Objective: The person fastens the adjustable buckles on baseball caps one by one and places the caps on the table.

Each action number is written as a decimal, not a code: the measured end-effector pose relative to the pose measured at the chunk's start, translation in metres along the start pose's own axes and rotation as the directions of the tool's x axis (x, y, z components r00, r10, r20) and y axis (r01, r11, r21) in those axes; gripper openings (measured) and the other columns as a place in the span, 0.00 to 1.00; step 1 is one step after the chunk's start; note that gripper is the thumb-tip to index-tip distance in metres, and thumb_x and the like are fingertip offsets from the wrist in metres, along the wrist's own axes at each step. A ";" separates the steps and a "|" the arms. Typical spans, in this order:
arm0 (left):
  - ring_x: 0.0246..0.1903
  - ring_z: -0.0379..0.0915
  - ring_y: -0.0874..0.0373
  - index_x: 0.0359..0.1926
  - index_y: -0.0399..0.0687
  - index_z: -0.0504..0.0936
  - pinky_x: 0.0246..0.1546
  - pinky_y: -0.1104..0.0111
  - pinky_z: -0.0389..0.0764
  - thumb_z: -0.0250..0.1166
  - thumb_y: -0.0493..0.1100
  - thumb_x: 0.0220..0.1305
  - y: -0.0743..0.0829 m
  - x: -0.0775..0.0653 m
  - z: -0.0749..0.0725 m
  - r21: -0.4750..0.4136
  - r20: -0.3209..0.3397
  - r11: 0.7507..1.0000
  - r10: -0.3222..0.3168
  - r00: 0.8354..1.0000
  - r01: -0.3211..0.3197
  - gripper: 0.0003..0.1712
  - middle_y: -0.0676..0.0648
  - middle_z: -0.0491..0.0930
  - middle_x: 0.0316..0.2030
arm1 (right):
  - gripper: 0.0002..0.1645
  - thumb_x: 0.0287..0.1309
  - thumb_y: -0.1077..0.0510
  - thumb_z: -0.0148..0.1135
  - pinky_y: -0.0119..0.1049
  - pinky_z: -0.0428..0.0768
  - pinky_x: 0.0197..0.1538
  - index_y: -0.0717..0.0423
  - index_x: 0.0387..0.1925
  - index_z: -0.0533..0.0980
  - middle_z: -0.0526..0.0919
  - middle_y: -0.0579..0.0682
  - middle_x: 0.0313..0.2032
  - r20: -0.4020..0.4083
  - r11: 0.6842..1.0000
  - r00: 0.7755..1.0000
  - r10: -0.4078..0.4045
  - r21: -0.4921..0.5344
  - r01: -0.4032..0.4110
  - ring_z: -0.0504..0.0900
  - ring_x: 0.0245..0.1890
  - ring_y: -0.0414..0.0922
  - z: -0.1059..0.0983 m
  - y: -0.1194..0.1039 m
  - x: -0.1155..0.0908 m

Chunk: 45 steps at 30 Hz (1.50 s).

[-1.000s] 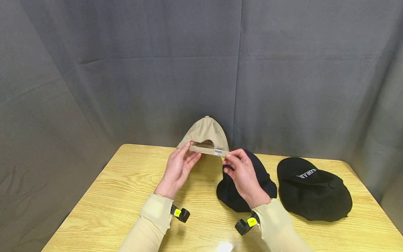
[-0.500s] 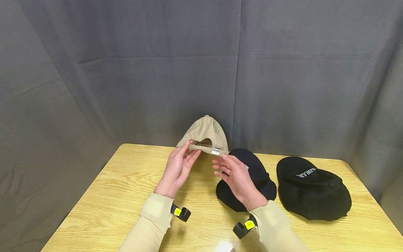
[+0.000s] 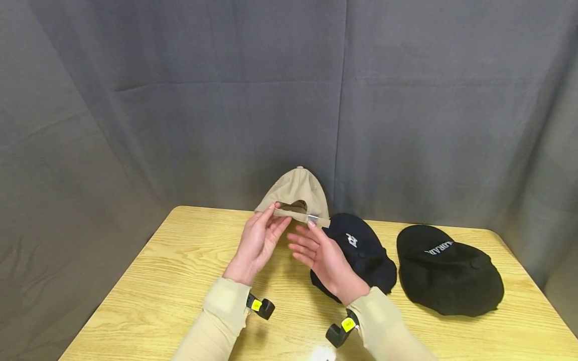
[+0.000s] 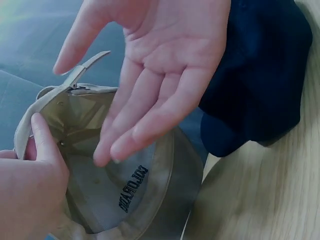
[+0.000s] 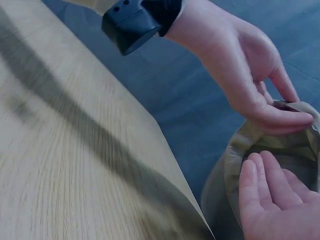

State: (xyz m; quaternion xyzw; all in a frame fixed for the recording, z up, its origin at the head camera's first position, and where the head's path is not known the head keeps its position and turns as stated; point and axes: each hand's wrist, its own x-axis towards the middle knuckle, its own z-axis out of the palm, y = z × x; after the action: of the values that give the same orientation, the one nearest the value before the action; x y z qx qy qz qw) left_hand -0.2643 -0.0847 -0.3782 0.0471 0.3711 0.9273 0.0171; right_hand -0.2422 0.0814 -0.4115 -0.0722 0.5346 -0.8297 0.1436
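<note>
A beige baseball cap [image 3: 295, 185] is held up over the back of the table, its rear opening facing me. My left hand [image 3: 258, 243] pinches the left part of its back strap [image 3: 293, 215] between thumb and fingers. My right hand [image 3: 324, 258] has its fingers extended below the strap, thumb tip right at the metal buckle [image 3: 312, 218]. In the left wrist view the strap's free end [image 4: 97, 58] sticks out past the right thumb, and dark lettering [image 4: 133, 189] shows on the cap. The right wrist view shows the right fingers [image 5: 262, 177] straight beside the cap's rim.
A navy cap [image 3: 368, 253] with a white emblem lies partly behind the right hand. Farther right on the wooden table [image 3: 180, 281] lies a black cap [image 3: 451, 276] with white lettering. A grey curtain [image 3: 226, 130] hangs along the table's back and sides.
My right hand has let go of the strap's right end and moved left and slightly down, its fingers straightening. The navy cap's emblem has come into view. The left hand keeps its hold.
</note>
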 end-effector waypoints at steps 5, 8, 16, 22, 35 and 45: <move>0.44 0.77 0.58 0.45 0.39 0.76 0.57 0.66 0.78 0.50 0.38 0.81 -0.005 -0.001 0.002 0.011 0.007 1.000 -0.022 1.000 0.022 0.09 0.46 0.75 0.45 | 0.36 0.76 0.40 0.51 0.40 0.77 0.60 0.64 0.69 0.66 0.78 0.58 0.61 -0.018 0.997 0.999 -0.028 0.067 0.029 0.79 0.58 0.52 0.002 -0.002 0.002; 0.43 0.76 0.58 0.45 0.39 0.76 0.55 0.67 0.78 0.49 0.37 0.81 -0.007 -0.001 0.002 0.019 0.016 1.000 -0.021 1.000 0.021 0.09 0.46 0.75 0.45 | 0.30 0.76 0.43 0.54 0.40 0.76 0.62 0.62 0.63 0.70 0.80 0.55 0.58 -0.056 0.985 0.998 -0.038 0.169 0.047 0.78 0.58 0.51 0.003 -0.003 0.002; 0.43 0.75 0.58 0.51 0.36 0.70 0.52 0.68 0.79 0.50 0.33 0.79 -0.008 -0.001 -0.001 0.035 0.040 0.999 -0.016 0.999 0.015 0.05 0.45 0.75 0.44 | 0.20 0.74 0.49 0.58 0.39 0.75 0.62 0.57 0.58 0.71 0.83 0.50 0.50 -0.142 0.942 0.987 -0.072 0.317 0.115 0.80 0.54 0.47 0.003 -0.007 0.003; 0.44 0.76 0.55 0.43 0.38 0.75 0.57 0.65 0.77 0.53 0.32 0.76 -0.004 0.000 -0.006 -0.036 0.004 0.998 -0.048 0.999 0.048 0.04 0.44 0.76 0.43 | 0.10 0.74 0.51 0.60 0.36 0.79 0.55 0.53 0.46 0.76 0.83 0.48 0.41 -0.195 0.921 0.976 -0.098 0.353 0.163 0.81 0.46 0.44 0.001 -0.008 0.004; 0.63 0.61 0.47 0.60 0.39 0.65 0.64 0.61 0.71 0.48 0.45 0.81 0.004 0.003 -0.007 -0.137 -0.030 0.984 -0.122 0.992 0.117 0.16 0.41 0.69 0.53 | 0.10 0.74 0.52 0.59 0.32 0.77 0.45 0.55 0.44 0.73 0.81 0.47 0.36 -0.240 0.926 0.963 -0.125 0.320 0.200 0.78 0.38 0.42 -0.004 -0.008 0.007; 0.62 0.64 0.49 0.65 0.36 0.61 0.66 0.62 0.67 0.45 0.43 0.83 0.010 0.005 -0.004 -0.133 -0.045 0.989 -0.078 0.996 0.072 0.20 0.39 0.64 0.59 | 0.13 0.75 0.51 0.59 0.31 0.77 0.46 0.56 0.47 0.72 0.80 0.46 0.37 -0.238 0.935 0.961 -0.138 0.289 0.206 0.77 0.38 0.41 -0.006 -0.016 0.005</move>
State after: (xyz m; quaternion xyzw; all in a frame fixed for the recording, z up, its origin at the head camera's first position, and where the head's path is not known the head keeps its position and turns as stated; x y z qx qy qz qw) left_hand -0.2697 -0.0942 -0.3738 0.0086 0.3111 0.9492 0.0458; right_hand -0.2508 0.0911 -0.3991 -0.0057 0.4009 -0.9158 0.0214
